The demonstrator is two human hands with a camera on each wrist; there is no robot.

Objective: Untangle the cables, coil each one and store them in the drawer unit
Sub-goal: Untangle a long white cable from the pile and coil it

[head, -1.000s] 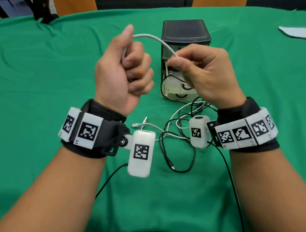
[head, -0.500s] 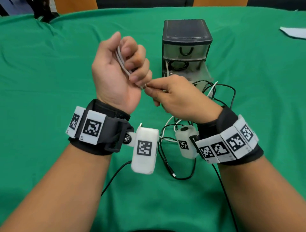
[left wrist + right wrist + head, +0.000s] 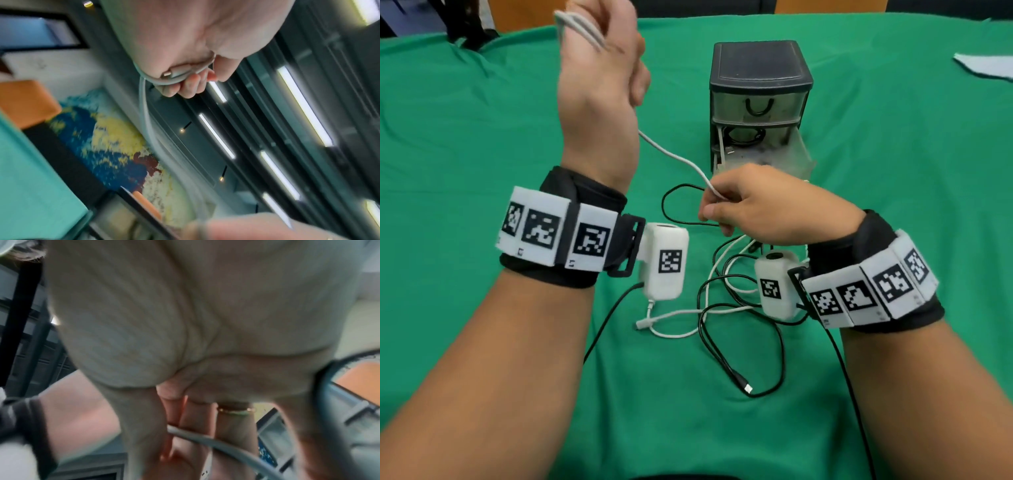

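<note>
Head view. We see a green cloth (image 3: 465,144) over the table, orange chair backs at its far edge, a white sheet (image 3: 986,65) far right of the drawer unit (image 3: 758,102). The drawer unit stands upright at mid-table; its lower drawer is pulled open with a black coil inside. In front of the unit a tangle lies on the cloth: a black cable (image 3: 722,356) and a second white lead (image 3: 671,313). Left hand (image 3: 599,85) is raised high, left of the unit, fist closed round loops of the white cable (image 3: 674,159). The cable runs down to the right hand (image 3: 763,205), low, just in front of the open drawer, pinching the strand between thumb and forefinger.

Left wrist view. Blurred. Ceiling light strips (image 3: 304,105) and a coloured mural beyond. Left fingers (image 3: 191,87) curl over several turns of white cable (image 3: 176,76), plug end tucked in the bundle.

Right wrist view. Palm fills the frame. Right fingers (image 3: 193,418) close on the white cable (image 3: 222,446), which leaves toward lower right. A ring (image 3: 236,410) shows on one finger.
</note>
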